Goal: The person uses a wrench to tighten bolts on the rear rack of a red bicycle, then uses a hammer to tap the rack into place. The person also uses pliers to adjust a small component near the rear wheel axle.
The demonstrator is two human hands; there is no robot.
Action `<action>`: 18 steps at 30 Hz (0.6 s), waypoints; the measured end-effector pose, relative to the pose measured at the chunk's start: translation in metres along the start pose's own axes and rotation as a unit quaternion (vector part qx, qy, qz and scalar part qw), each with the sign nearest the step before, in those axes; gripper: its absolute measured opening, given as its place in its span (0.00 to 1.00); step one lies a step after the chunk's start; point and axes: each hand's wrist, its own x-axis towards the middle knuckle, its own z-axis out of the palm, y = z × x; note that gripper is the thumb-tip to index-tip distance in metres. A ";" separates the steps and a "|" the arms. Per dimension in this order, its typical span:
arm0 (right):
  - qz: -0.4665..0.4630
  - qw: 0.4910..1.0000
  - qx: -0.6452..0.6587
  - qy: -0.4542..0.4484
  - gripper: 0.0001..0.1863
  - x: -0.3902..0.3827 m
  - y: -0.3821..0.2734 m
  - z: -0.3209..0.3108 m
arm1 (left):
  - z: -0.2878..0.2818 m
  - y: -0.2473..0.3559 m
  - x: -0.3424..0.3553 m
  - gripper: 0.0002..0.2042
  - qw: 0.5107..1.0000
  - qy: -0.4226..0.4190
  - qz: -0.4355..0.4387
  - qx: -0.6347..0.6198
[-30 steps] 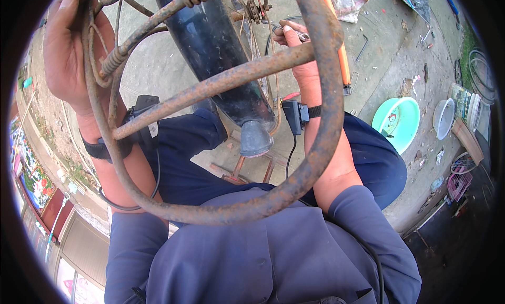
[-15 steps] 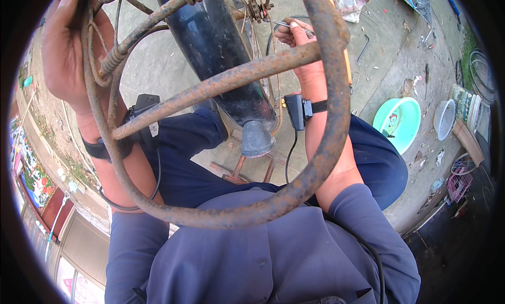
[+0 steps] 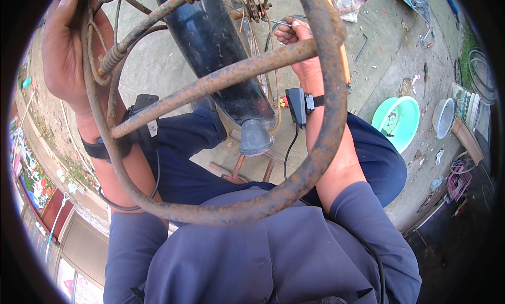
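Note:
A rusty bicycle rack point(image 3: 221, 84) with a large curved tube fills the near foreground. At the upper left, my left hand point(image 3: 63, 57) is closed around the rack's side tube, its thumb pointing up and most fingers hidden behind the metal. Beneath the rack runs a glossy black mudguard point(image 3: 205, 41), ending in a grey rubber flap point(image 3: 256, 138). My right hand point(image 3: 297, 38) reaches past the rack, closed on a slim metal tool point(image 3: 280, 23). The tool points toward the chain and wheel axle point(image 3: 255, 10); its far end is too small to make out.
On the concrete to the right are a mint-green basin point(image 3: 407, 130), a translucent tub point(image 3: 444, 118), a bent hex key point(image 3: 362, 47) and a coiled hose point(image 3: 481, 75). A cloth sack point(image 3: 350, 1) lies at the top. Reddish metal bars point(image 3: 234, 170) stand between my legs.
My right hand and wrist have shifted slightly left, with the tool still held. The left hand keeps its place on the rack.

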 end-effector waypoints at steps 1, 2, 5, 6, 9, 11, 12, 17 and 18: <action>0.003 1.000 0.007 -0.006 0.14 0.001 0.001 -0.001 | 0.000 0.000 0.000 0.17 1.000 0.000 0.000 0.000; 0.008 1.000 0.014 -0.008 0.14 0.002 0.001 -0.002 | 0.001 0.000 0.000 0.17 1.000 0.002 0.000 0.001; 0.027 0.999 0.043 -0.009 0.13 0.005 0.003 -0.006 | 0.003 0.000 -0.002 0.17 1.000 0.017 -0.002 -0.005; 0.040 0.998 0.052 0.003 0.13 0.006 0.003 -0.007 | 0.004 0.000 -0.002 0.17 1.000 0.018 -0.002 -0.006; 0.066 0.994 0.084 0.006 0.13 0.009 0.005 -0.011 | 0.004 0.002 0.000 0.17 1.000 0.012 -0.004 -0.001; 0.080 0.990 0.112 0.000 0.13 0.010 0.008 -0.013 | 0.005 0.003 0.001 0.17 1.000 0.005 -0.001 0.007; 0.088 0.988 0.126 0.008 0.13 0.011 0.010 -0.014 | 0.007 0.003 0.001 0.17 1.000 0.004 0.005 0.007; 0.096 0.983 0.155 -0.016 0.13 0.017 0.018 -0.022 | 0.008 0.006 -0.002 0.17 0.999 -0.020 0.008 -0.048; 0.100 0.984 0.148 0.000 0.13 0.018 0.019 -0.023 | 0.003 0.006 0.000 0.18 0.999 -0.045 0.009 -0.022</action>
